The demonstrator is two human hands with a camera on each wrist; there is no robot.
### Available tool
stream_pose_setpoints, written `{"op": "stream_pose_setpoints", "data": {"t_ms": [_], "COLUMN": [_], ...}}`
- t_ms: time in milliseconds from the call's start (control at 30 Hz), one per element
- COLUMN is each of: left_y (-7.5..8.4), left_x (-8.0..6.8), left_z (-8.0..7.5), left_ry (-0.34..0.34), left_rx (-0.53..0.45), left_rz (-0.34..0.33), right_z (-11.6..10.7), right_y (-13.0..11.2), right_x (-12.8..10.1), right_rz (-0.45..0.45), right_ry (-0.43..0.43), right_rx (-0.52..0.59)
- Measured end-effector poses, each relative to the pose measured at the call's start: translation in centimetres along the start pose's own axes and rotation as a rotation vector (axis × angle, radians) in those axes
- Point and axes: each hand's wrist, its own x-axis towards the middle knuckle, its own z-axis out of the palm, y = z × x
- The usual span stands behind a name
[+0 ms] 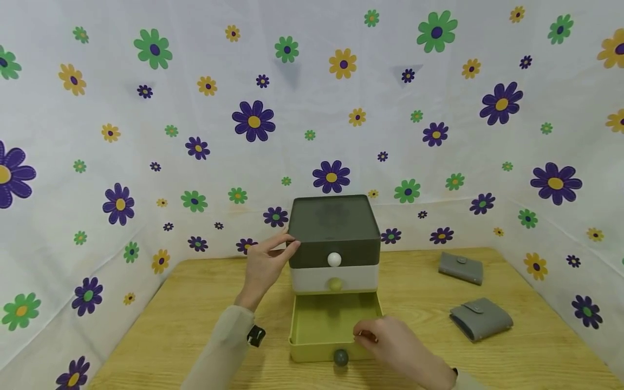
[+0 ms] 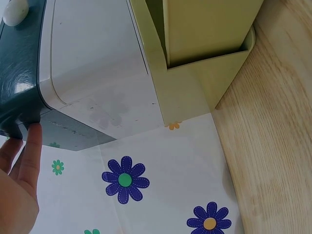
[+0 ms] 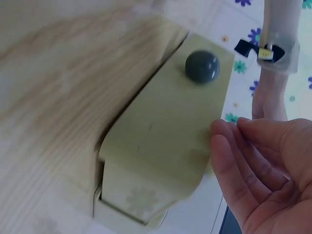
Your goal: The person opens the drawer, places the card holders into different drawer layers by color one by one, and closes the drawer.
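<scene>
A small three-drawer cabinet (image 1: pixel 333 227) stands at the back middle of the wooden table (image 1: pixel 195 314). Its top drawer is dark green with a white knob (image 1: pixel 333 259), and the middle drawer (image 1: pixel 312 279) is white. The yellow-green bottom drawer (image 1: pixel 322 325) is pulled out and looks empty, with a grey knob (image 1: pixel 340 357) on its front. My left hand (image 1: pixel 268 265) rests with straight fingers against the cabinet's upper left corner (image 2: pixel 19 83). My right hand (image 1: pixel 390 338) touches the front panel (image 3: pixel 161 141) of the open drawer, to the right of the knob (image 3: pixel 202 67), fingers loosely bent.
Two grey wallets lie on the right of the table, one farther back (image 1: pixel 460 267) and one nearer (image 1: pixel 480 318). A white cloth with printed flowers (image 1: pixel 253 120) walls in the table on three sides.
</scene>
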Motion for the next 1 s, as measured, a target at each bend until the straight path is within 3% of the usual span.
{"op": "stream_pose_setpoints", "data": {"t_ms": [233, 467, 700, 1000], "left_y": [-0.2, 0.0, 0.1, 0.1], "left_x": [-0.2, 0.0, 0.1, 0.0], "left_z": [0.0, 0.1, 0.1, 0.1], "left_ry": [0.003, 0.000, -0.006, -0.001], "left_rx": [-0.016, -0.012, -0.004, 0.002], "left_rz": [-0.027, -0.025, -0.020, -0.020], "right_z": [-0.9, -1.8, -2.4, -4.0], "right_y": [1.3, 2.7, 4.3, 6.4], "right_x": [-0.1, -0.3, -0.8, -1.6], "right_rz": [0.025, 0.109, 0.117, 0.194], "right_ry": [0.086, 0.080, 0.121, 0.042], "right_rx": [-0.058, -0.085, -0.130, -0.147]}}
